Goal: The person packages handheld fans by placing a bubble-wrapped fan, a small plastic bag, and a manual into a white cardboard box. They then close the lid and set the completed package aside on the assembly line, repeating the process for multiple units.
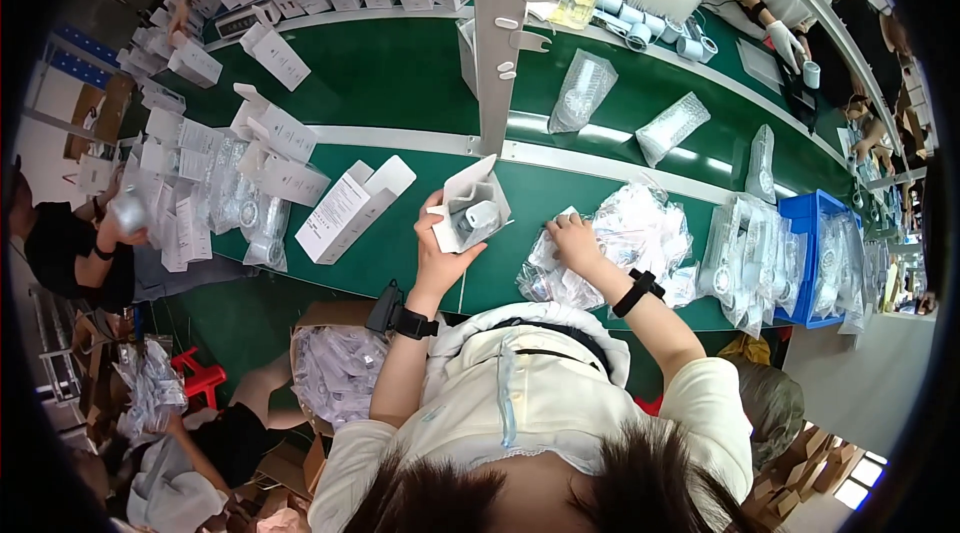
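Note:
My left hand (440,258) is wrapped round an open white cardboard box (499,195), its flaps raised, just above the green table. Inside the box sits a rounded white device (481,218), partly covered by the walls. To the right, my right hand (577,245) reaches onto a heap of small clear plastic bags (640,238) with its fingers bent round one at the heap's left edge. The small contents of these bags are too fine to make out. Left of my left hand, another open white box (350,210) lies on the table.
Bubble-wrapped items (745,258) are piled beside a blue crate (795,253) at right. More wrapped pieces (674,128) lie on the green belt beyond a metal post (492,53). White boxes (280,133) crowd the left, where a co-worker (70,248) sits. A carton of bags (340,373) stands below.

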Demonstrator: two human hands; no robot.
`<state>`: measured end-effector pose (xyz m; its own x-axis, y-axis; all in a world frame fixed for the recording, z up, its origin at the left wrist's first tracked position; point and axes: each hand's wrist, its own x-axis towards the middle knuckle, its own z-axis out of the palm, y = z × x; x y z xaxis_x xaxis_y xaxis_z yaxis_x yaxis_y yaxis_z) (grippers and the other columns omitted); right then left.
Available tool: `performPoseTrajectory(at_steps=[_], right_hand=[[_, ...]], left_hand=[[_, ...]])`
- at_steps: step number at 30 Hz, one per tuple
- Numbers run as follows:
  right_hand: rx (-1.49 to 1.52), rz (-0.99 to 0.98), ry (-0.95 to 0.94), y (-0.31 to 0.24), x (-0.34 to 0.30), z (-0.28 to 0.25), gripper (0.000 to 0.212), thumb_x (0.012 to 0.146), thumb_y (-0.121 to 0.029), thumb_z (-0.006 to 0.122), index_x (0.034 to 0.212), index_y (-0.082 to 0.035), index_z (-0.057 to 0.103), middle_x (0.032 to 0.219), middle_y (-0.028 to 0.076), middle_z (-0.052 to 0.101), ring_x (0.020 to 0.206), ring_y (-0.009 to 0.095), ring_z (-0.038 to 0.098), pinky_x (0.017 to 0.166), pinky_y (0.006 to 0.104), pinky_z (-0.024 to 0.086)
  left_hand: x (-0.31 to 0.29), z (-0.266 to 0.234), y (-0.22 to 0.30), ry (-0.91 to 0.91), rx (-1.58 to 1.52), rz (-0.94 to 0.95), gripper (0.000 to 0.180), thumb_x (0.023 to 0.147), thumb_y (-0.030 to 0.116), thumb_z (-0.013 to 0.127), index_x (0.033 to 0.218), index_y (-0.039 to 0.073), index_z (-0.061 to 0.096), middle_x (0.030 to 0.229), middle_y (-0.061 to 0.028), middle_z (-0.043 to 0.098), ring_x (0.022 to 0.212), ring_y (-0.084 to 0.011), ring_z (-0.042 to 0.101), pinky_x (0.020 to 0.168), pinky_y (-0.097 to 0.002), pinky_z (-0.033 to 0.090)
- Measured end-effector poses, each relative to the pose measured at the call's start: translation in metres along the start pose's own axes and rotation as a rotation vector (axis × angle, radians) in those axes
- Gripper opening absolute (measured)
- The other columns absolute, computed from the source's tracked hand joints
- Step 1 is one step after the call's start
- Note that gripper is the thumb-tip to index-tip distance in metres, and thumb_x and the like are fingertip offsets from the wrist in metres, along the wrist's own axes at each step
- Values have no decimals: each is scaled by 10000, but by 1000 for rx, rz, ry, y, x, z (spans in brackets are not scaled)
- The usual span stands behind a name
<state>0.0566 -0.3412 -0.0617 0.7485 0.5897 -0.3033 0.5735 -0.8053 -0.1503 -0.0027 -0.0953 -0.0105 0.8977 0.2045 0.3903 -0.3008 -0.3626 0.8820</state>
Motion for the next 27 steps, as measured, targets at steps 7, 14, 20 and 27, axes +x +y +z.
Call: performPoseTrajectory(at_steps=[7, 14, 20, 27], right_hand=[[556, -247, 344, 0, -12, -56, 368, 655, -39, 655, 1010, -64, 559, 842, 111, 597, 812, 292, 571, 701, 354, 466], [734, -582, 763, -72, -2, -150, 295, 634, 38, 617, 912, -61, 605, 851, 83, 591, 764, 253, 572, 652, 314, 465], [188, -775, 532, -99, 38, -127, 122, 660, -97, 581, 769, -54, 614, 778, 70, 578, 771, 226, 545, 811, 373, 408], [-237, -690, 367, -116, 34, -119, 247, 703, -291, 596, 659, -49, 605, 740, 67, 585, 908, 256, 500, 983, 529, 239]], left_hand=[[17, -22, 43, -138, 368, -170, 323, 613, 32, 706, 882, 25, 528, 1083, -142, 495, 902, -266, 535, 727, -318, 432], [45, -31, 39, -101, 358, -257, 111, 640, 26, 660, 730, -9, 604, 765, -155, 591, 634, -292, 586, 580, -328, 456], [50, -35, 38, -108, 329, -271, 101, 629, 27, 669, 699, -20, 613, 664, -143, 584, 625, -275, 586, 564, -328, 448], [43, -33, 31, -28, 400, -269, 104, 639, 35, 669, 712, -18, 620, 695, -145, 596, 620, -250, 580, 573, -309, 440]])
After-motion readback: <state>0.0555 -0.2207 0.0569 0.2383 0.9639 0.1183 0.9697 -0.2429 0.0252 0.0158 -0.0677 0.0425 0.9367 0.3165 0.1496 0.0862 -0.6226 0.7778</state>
